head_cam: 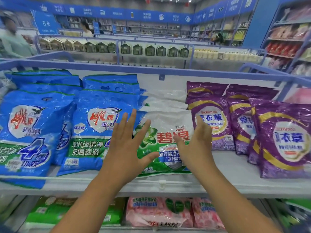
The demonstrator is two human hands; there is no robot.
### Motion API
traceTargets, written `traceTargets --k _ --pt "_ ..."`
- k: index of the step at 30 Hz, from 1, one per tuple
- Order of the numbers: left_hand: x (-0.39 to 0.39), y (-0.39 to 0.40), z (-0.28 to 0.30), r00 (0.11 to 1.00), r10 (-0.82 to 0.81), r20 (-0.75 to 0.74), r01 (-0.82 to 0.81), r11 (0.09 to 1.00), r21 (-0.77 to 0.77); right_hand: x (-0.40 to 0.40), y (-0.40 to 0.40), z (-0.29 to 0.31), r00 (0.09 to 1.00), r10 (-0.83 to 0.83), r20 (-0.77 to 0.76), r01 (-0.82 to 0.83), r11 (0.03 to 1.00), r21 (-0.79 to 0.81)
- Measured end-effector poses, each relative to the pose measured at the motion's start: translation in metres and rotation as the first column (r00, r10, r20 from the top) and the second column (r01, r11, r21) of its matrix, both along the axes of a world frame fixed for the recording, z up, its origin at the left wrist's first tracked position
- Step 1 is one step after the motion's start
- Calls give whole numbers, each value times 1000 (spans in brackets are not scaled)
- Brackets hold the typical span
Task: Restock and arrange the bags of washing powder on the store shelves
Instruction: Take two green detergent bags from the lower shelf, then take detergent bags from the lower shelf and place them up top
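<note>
Looking at the top shelf (235, 167), I see blue bags (101, 132) on one side and purple bags (210, 121) on the other. Between them lies the white and green bag (161, 132), long way pointing away from me. My left hand (127, 145) and right hand (198, 142) are open and empty, one by each side, equally near.

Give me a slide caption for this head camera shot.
Both open hands, left hand and right hand, hover over a white-green bag on the shelf.
</note>
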State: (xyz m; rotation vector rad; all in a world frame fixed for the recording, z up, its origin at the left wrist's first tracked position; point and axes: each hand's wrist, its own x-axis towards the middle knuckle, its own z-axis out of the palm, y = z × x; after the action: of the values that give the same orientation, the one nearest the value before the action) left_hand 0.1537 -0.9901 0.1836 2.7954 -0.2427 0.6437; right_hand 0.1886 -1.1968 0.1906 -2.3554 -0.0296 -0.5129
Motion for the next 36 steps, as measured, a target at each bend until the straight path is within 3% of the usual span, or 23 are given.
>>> traceTargets --k 1,3,5,7,11,16,20,25,31,36 --pt "3 -1 -3 1000 -25 -8 25 998 52 -7 -4 0 996 87 11 -85 986 -141" --pt "11 -2 -12 997 -62 -55 71 982 173 -15 -9 -4 957 258 -129 -287 907 -310" --pt "20 -3 -16 991 -71 -114 97 965 244 -11 -11 -15 918 292 -268 -381 836 -394" --pt "30 -4 -11 982 -45 -182 94 957 274 -2 -11 -18 910 295 -292 -397 826 -401" --pt "34 -6 3 971 -14 -237 91 944 316 5 -7 -16 920 270 -286 -374 825 -423" --pt "20 -9 -16 976 -182 -117 209 930 302 -12 -3 -25 932 174 -318 -318 814 -486" --pt "21 -11 -9 955 -141 -261 214 936 280 -10 2 -11 904 153 -399 -338 827 -449" --pt "6 -29 -7 943 -151 -296 212 959 187 -42 -6 -6 907 76 -414 -244 896 -370" --pt "-30 -83 -2 914 -253 -317 321 930 182 -103 -63 -22 904 -51 -424 -128 915 -383" --pt "-70 -175 -6 884 -327 -334 403 895 192 -160 -149 -35 892 -113 -438 -55 934 -353"
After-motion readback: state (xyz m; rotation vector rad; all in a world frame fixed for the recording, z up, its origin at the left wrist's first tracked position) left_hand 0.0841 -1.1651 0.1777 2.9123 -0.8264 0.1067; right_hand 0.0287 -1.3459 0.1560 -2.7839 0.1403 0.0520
